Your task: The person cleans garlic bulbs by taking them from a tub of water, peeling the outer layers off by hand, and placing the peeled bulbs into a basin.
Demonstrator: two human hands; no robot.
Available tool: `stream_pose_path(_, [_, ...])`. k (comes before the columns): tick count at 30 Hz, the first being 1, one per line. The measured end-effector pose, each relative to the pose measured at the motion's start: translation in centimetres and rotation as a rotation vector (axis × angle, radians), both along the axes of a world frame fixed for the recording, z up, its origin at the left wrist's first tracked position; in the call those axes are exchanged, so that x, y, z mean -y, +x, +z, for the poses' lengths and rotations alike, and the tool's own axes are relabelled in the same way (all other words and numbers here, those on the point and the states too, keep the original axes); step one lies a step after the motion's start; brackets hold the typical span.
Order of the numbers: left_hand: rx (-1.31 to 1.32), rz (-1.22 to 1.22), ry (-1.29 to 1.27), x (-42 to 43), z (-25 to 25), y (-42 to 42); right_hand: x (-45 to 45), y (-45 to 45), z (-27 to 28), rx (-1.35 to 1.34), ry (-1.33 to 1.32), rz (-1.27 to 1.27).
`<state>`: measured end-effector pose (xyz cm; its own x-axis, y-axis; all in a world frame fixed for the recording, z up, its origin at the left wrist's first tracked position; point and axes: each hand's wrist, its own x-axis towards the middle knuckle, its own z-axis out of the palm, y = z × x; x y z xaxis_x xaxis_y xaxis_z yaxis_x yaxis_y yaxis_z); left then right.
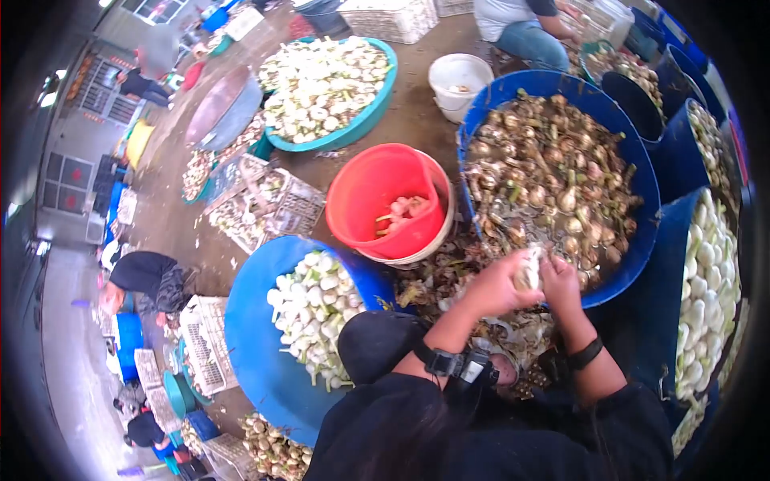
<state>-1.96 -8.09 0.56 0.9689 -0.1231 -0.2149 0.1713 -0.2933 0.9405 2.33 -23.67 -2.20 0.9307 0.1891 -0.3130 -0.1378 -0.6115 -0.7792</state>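
Observation:
A whitish garlic bulb [527, 270] is between my two hands, over the near rim of a large blue tub [651, 228]. My left hand [493, 286] is wrapped round it from the left. The fingers of my right hand [561, 280] are closed against the bulb's right side, partly hiding it. Inside the tub, brown, unpeeled garlic bulbs [553, 164] lie in murky water. Loose peelings [513, 330] are heaped below my hands.
A red bucket [353, 188] with a few pinkish bulbs stands ahead. Left of me, a blue basin [261, 321] holds peeled white garlic; a blue container [670, 297] at right holds more. Beyond are a teal tub [385, 100], a white bucket [461, 76], crates and a seated person [525, 32].

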Motion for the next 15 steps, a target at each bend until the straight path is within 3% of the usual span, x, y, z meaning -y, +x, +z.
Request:
stream_pose_path(2, [0.363,-0.113,0.325,0.6,0.4,-0.5,0.5,0.6,-3.7,-0.455,0.665,-0.244])
stream_pose_path(4, [0.442,-0.146,0.365,0.4,0.2,-1.2,1.1,1.3,-3.7,-0.664,0.623,-0.214])
stream_pose_path(6, [0.514,-0.175,0.409,0.0,-0.3,-1.2,1.3,2.1,-4.3,-0.614,0.542,-0.104])
stream_pose_path(7, [0.601,-0.101,0.472,0.0,-0.7,-0.9,2.2,2.0,-3.4,-0.719,0.716,-0.119])
stream_pose_path(8, [0.684,-0.026,0.526,0.0,-1.3,-0.8,1.6,1.7,-2.4,-0.721,0.710,-0.111])
stream_pose_path(10, [0.683,0.010,0.440,-0.2,-2.3,-0.5,0.0,0.2,-0.4,-0.535,1.193,-0.282])
stream_pose_path(12, [0.285,0.365,-0.490,0.4,-2.9,0.1,0.4,-0.6,1.0,-0.425,1.433,-0.111])
stream_pose_path(14, [-0.095,0.642,-1.051,-0.1,-4.0,0.3,1.3,-1.7,1.7,-0.334,1.163,0.105])
stream_pose_path(15, [-0.181,0.673,-1.143,-0.7,-4.4,0.4,2.6,-2.7,1.0,-0.323,1.047,0.113])
